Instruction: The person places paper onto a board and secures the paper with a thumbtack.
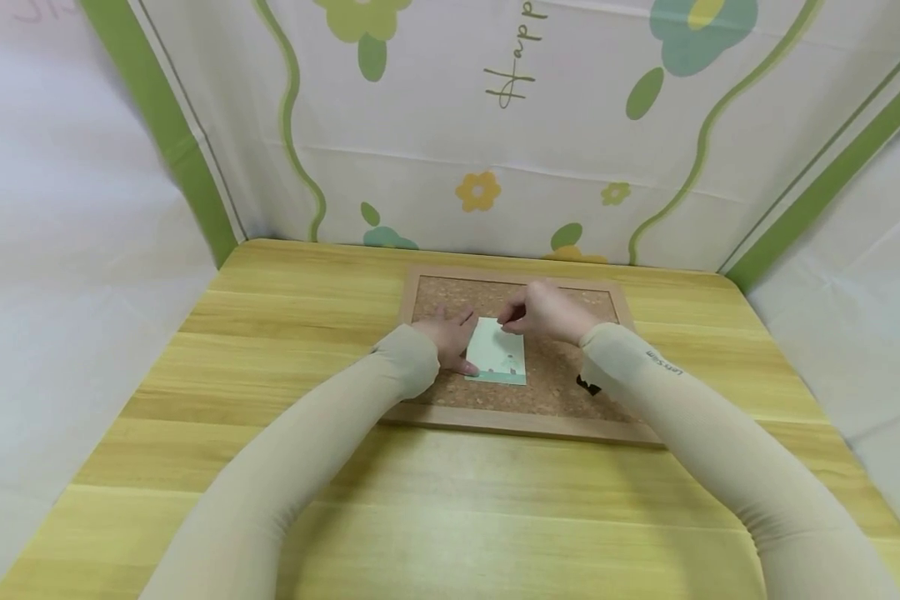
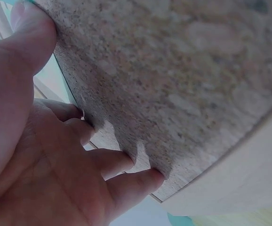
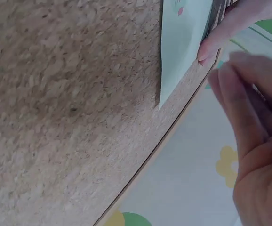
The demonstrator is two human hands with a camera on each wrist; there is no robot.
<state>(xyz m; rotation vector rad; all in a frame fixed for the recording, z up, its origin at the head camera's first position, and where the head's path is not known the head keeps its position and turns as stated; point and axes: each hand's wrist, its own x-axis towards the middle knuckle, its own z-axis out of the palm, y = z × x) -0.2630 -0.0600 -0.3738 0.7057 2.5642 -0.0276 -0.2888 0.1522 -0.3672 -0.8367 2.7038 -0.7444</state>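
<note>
A pale green paper card (image 1: 497,354) with a darker green strip along its near edge lies on a wood-framed cork board (image 1: 547,392). My left hand (image 1: 453,337) has its fingers spread on the board at the card's left side, the thumb on the near left corner. In the left wrist view, its fingertips (image 2: 157,175) rest on the cork. Over the card's far right part, my right hand (image 1: 543,312) curls with thumb and forefinger pinched together. What they pinch is hidden; I cannot tell its kind. The right wrist view shows this pinching hand (image 3: 258,122) beside the card (image 3: 183,47).
A small black object (image 1: 587,385) lies on the cork, partly behind the right sleeve (image 1: 637,367). The board's frame (image 1: 495,419) rests on a yellow wood-grain table (image 1: 450,517). A white flowered cloth (image 1: 420,108) hangs behind the table's far edge.
</note>
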